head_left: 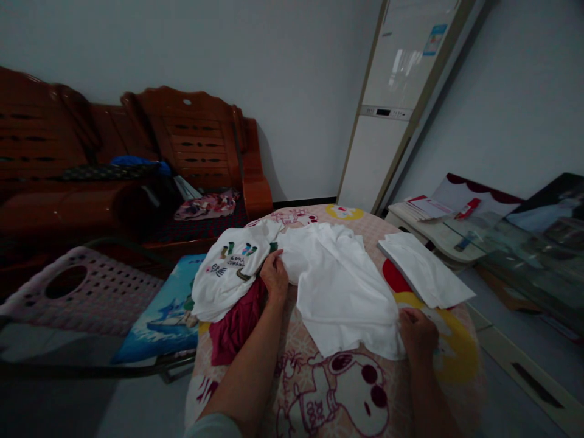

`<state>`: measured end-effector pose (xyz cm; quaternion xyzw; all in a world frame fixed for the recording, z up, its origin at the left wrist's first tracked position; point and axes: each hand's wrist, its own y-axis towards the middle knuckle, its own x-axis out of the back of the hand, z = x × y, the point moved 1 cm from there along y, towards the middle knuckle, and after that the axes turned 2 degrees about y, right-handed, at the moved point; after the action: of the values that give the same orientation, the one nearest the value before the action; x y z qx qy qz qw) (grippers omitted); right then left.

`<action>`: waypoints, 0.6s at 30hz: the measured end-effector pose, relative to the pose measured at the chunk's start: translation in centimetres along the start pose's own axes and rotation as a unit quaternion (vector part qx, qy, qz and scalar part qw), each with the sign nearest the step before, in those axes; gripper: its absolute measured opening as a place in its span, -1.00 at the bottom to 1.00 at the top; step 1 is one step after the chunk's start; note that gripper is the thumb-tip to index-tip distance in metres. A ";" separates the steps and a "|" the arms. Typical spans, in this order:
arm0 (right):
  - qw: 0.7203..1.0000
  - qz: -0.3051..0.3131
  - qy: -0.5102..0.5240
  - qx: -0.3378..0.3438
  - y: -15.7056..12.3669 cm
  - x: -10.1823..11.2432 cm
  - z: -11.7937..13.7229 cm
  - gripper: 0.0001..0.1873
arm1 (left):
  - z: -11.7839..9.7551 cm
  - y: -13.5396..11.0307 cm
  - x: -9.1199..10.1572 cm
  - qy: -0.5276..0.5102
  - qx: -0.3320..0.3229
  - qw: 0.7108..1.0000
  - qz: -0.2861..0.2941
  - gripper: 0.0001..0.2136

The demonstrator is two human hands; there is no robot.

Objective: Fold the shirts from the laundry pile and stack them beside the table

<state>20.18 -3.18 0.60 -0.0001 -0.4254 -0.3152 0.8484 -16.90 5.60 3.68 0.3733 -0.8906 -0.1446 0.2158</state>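
Observation:
A white shirt [340, 286] lies spread on the round table, its surface wrinkled. At its left edge, my left hand [274, 277] has its fingers closed on the cloth. My right hand [417, 331] pinches the shirt's lower right corner between thumb and fingers. Left of my left hand lies a white printed garment [232, 267] with dark lettering and small coloured figures. It partly covers a dark red cloth [237, 325]. A folded white garment [424, 267] rests to the right, apart from the shirt.
A patterned tablecloth [337, 395] with cartoon figures covers the table. On the left are a woven chair [86, 292] with a blue cushion [164, 310] and a wooden sofa [191, 140]. A tall white air conditioner [383, 109] stands behind; a glass-topped stand [538, 261] is right.

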 end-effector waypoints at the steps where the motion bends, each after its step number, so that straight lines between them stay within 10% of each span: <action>1: 1.000 0.000 -0.001 0.001 0.0 0.0 0.0 -0.60 | 0.1 0.0 -0.1 -0.002 0.002 1.000 0.008 -0.71; 12: 0.996 0.066 -0.052 0.024 0.2 0.3 0.6 -0.58 | 0.9 -0.1 -0.4 0.029 -0.050 0.998 0.011 -0.71; 18: 0.965 0.126 0.226 -0.049 0.1 1.3 4.5 -0.69 | -0.5 0.1 0.0 -0.031 -0.069 0.997 0.026 -0.74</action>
<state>17.61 -2.59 4.43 -0.0237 -0.2033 -0.2180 0.9542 -16.66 5.62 4.12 0.3293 -0.8944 -0.2111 0.2167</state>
